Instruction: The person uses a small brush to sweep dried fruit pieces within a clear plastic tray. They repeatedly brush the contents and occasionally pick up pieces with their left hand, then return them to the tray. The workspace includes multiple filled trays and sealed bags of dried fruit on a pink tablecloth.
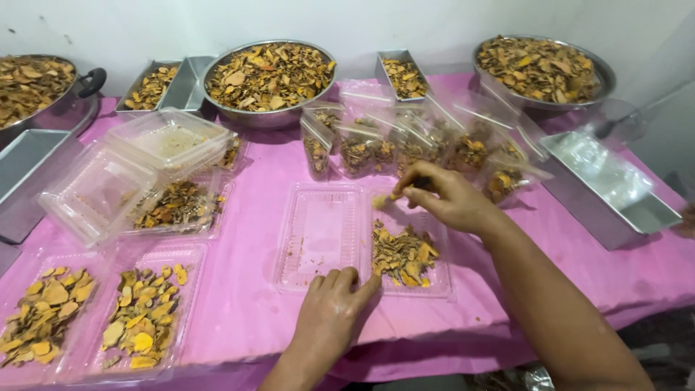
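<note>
Small food-packing room | pink-covered worktop (253, 210) against white wall | steel bowls (269, 76) of dried yellow-brown slices | clear clamshell trays (322, 232) | filled zip bags (362, 148) | metal tins (608, 192)

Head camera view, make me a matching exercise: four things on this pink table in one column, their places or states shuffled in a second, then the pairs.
1. left hand
2. right hand
3. clear plastic hinged container
4. round metal bowl of dried orange slices

A. far side, by the wall
B. open, slices in its right half
C. resting on the container's near edge
D. pinching a small piece above the container

Pairs: 1-C, 2-D, 3-B, 4-A
</note>
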